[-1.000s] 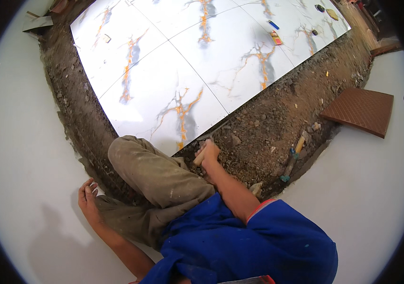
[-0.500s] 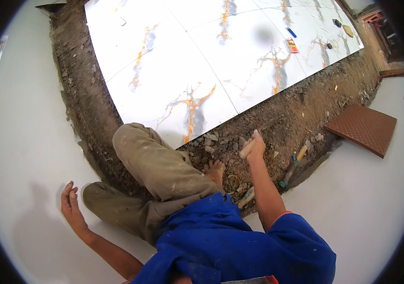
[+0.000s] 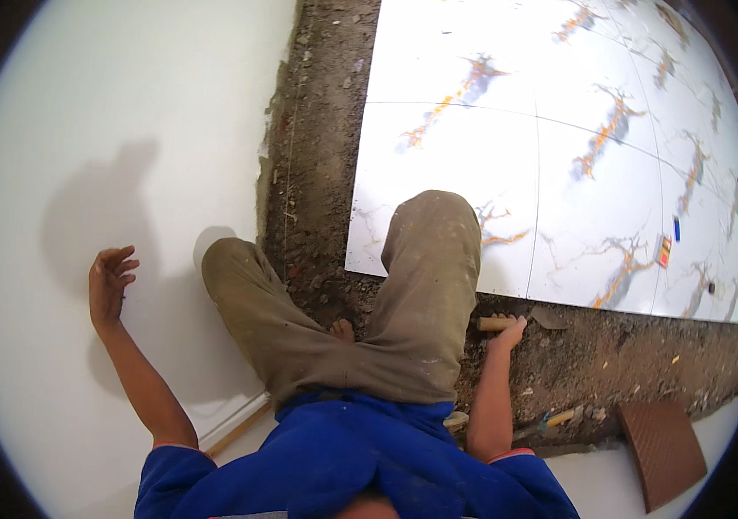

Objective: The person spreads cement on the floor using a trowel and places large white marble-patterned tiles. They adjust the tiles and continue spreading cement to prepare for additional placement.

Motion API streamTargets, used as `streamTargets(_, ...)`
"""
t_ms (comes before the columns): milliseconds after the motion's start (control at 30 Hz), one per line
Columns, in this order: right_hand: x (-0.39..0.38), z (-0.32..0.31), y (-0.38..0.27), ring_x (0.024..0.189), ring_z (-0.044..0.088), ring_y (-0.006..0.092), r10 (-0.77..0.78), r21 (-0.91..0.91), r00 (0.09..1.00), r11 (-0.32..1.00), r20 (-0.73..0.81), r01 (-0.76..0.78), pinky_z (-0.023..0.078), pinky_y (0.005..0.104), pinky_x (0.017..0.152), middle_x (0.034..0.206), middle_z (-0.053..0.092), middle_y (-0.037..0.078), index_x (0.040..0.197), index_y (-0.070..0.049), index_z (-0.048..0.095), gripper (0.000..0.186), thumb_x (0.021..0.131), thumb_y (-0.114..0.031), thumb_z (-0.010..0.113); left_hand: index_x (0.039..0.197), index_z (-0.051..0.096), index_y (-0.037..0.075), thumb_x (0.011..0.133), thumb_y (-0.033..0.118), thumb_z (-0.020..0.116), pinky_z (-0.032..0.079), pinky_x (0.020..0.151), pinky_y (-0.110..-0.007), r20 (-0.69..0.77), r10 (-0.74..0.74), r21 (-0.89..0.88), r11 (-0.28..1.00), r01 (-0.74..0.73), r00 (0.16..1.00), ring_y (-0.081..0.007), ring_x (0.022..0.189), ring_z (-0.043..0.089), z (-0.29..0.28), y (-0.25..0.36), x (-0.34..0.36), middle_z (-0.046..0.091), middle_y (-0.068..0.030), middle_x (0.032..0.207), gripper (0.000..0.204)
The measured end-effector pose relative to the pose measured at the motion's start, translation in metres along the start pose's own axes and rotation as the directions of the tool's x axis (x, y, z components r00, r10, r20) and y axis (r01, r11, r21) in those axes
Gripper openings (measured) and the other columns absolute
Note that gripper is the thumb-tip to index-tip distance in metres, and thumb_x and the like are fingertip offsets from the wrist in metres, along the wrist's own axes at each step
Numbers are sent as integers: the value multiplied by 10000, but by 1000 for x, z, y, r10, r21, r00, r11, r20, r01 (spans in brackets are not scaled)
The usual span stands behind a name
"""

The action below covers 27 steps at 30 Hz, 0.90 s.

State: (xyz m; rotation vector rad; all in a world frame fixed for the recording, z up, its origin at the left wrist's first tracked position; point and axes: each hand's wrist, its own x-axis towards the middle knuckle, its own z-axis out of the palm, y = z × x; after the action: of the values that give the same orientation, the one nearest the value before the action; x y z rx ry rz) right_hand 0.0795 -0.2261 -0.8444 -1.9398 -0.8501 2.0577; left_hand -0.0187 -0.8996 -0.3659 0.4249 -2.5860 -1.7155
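My right hand (image 3: 513, 332) is closed round the wooden handle of a trowel (image 3: 493, 324). Its metal blade points away to the right, low over the dirt strip (image 3: 598, 355) and close by the edge of the white marble-patterned floor tiles (image 3: 449, 154). Off to the left, my left hand (image 3: 110, 281) is raised and empty, its fingers loosely bent and apart. It is nearest to the white wall (image 3: 170, 69), where its shadow falls. My bent legs lie between the two hands, one knee over the tile corner.
A brown square textured slab (image 3: 663, 454) leans at the lower right. A wooden-handled tool (image 3: 559, 419) lies in the dirt nearby. On the tiles are a blue lighter (image 3: 677, 228) and a small red-yellow box (image 3: 664, 252). Rubble borders the tiles along the wall.
My view and body have turned leftward, so the tiles now appear further right. My right hand keeps the trowel and sits nearer the tile edge. My left hand stays raised and empty.
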Motion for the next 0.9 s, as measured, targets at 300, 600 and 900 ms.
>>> streamTargets(300, 21, 3, 2, 975, 664, 376, 51, -161, 995, 985, -82, -64, 509, 578, 921, 1118, 622, 195, 1261, 16, 468, 503, 1074, -449, 429, 1208, 633, 113, 940, 657, 629, 546, 635, -269, -88, -73, 45, 996, 77, 993, -233, 922, 722, -1, -6, 0, 702, -194, 1228, 607)
streamTargets(600, 35, -5, 13, 954, 662, 394, 6, -111, 997, 994, -73, -14, 528, 581, 867, 1060, 635, 243, 1271, 69, 472, 526, 1065, -415, 457, 1233, 619, 117, 974, 600, 615, 558, 632, -288, -213, 71, -144, 984, -104, 974, -245, 897, 729, 41, 5, 7, 711, -193, 1192, 548)
streamTargets(900, 86, -105, -44, 1313, 533, 421, -139, -880, 987, 475, -79, -3, 470, 518, 1047, 1482, 493, 275, 1533, 36, 393, 819, 1001, -568, 540, 1077, 699, -34, 1018, 188, 595, 562, 869, -348, 610, 588, -16, 679, -734, 530, -228, 1014, 717, 345, 141, 228, 740, -192, 1144, 252)
